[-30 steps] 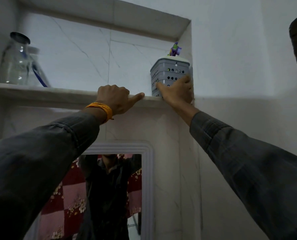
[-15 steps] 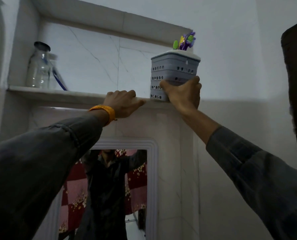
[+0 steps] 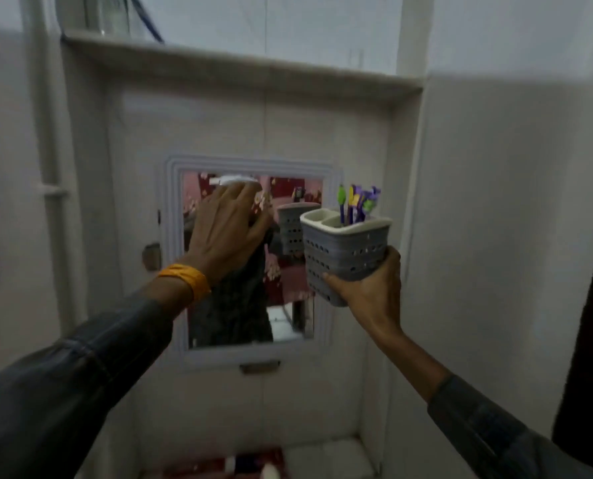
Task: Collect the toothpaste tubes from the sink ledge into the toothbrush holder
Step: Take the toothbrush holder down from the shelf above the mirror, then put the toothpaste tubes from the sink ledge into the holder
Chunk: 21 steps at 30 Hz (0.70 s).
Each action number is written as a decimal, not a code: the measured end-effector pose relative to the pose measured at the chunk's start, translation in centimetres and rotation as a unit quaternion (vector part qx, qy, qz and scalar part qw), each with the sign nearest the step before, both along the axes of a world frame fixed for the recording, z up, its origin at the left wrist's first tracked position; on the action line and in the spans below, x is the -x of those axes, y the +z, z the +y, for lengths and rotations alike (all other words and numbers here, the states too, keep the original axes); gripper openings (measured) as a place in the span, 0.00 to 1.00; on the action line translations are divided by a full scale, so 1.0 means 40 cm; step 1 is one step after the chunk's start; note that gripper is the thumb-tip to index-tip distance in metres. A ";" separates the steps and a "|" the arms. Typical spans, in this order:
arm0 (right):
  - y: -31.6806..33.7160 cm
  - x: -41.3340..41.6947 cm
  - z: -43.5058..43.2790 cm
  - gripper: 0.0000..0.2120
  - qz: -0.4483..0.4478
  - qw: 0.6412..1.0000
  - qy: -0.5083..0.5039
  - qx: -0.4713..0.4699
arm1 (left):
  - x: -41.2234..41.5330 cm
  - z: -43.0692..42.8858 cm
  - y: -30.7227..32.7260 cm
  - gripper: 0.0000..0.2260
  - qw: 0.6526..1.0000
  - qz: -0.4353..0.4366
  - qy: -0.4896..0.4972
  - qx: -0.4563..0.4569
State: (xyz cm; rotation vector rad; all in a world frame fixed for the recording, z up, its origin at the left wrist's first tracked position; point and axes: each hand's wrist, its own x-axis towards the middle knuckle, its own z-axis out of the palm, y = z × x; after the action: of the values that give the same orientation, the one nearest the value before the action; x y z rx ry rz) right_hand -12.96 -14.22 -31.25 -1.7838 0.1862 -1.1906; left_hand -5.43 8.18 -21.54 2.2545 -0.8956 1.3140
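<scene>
The grey perforated toothbrush holder [image 3: 346, 250] with a white insert is off the shelf, held at its lower part by my right hand [image 3: 367, 292]. Several purple, green and yellow toothbrushes [image 3: 357, 202] stand in its right compartment; the left compartments look empty. My left hand [image 3: 226, 233], with an orange band at the wrist, is raised in front of the mirror, its fingers curled. The end of a white tube [image 3: 236, 180], apparently toothpaste, sticks out above its fingertips. The rest of the tube is hidden by the hand.
A white-framed mirror [image 3: 288, 326] is set in the tiled wall behind both hands. The stone shelf [image 3: 239, 69] runs above, with a glass jar [image 3: 108, 15] at its left end. A white ledge [image 3: 322, 458] with blurred red and white items shows at the bottom.
My right hand has lifted the holder off the shelf and brought it down in front of the mirror. My left hand left the shelf edge and came down too. The view tilted downward.
</scene>
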 end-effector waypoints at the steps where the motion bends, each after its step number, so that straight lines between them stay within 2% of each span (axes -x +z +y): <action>1: -0.084 0.010 0.005 0.54 0.019 1.000 0.012 -0.013 | 0.000 0.018 -0.077 0.22 1.000 0.022 0.001 0.000; 5: -0.411 0.049 0.024 0.53 0.111 0.991 0.013 -0.074 | 0.011 0.087 -0.391 0.22 0.991 0.129 0.027 0.012; 9: -0.665 0.074 0.042 0.54 0.202 0.972 0.007 -0.122 | 0.026 0.138 -0.651 0.27 0.962 0.264 0.061 -0.008; 13: -0.831 0.093 0.047 0.59 0.252 0.957 0.015 -0.143 | 0.043 0.180 -0.834 0.21 0.918 0.387 0.073 -0.040; 15: -0.898 0.106 0.044 0.57 0.278 0.951 0.014 -0.135 | 0.060 0.199 -0.912 0.19 0.894 0.436 0.073 -0.066; 18: -0.978 0.106 0.035 0.56 0.308 0.942 0.027 -0.131 | 0.075 0.204 -1.009 0.15 0.876 0.471 0.079 -0.075; 21: -1.029 0.107 0.032 0.57 0.316 0.939 0.035 -0.132 | 0.081 0.199 -1.085 0.11 0.839 0.526 0.102 -0.092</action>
State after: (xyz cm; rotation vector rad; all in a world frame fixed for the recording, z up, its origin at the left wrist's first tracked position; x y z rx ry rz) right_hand -17.23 -12.92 -72.43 -1.8550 0.6187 -0.4763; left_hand -8.66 16.14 -64.95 2.7018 -0.3582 -0.1097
